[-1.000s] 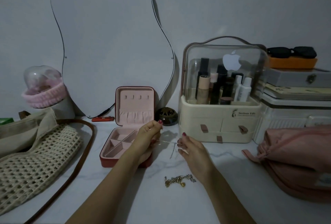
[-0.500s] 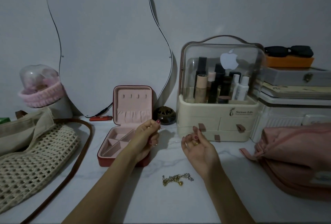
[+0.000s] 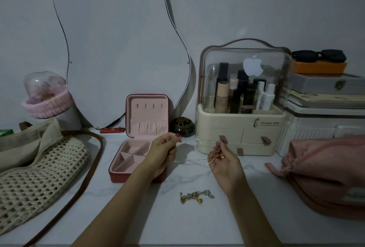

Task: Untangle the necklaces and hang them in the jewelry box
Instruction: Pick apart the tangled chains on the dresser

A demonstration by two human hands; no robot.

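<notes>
Head view: necklace [image 3: 190, 160] between hands.

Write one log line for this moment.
hands: left, right stretch thin chain | box: open, hooks bare | tangle: on table

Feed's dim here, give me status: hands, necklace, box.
Left hand and right hand pinch thin silver chain stretched between them. Jewelry box open, hooks bare. Tangled chains on table, untouched.
</notes>
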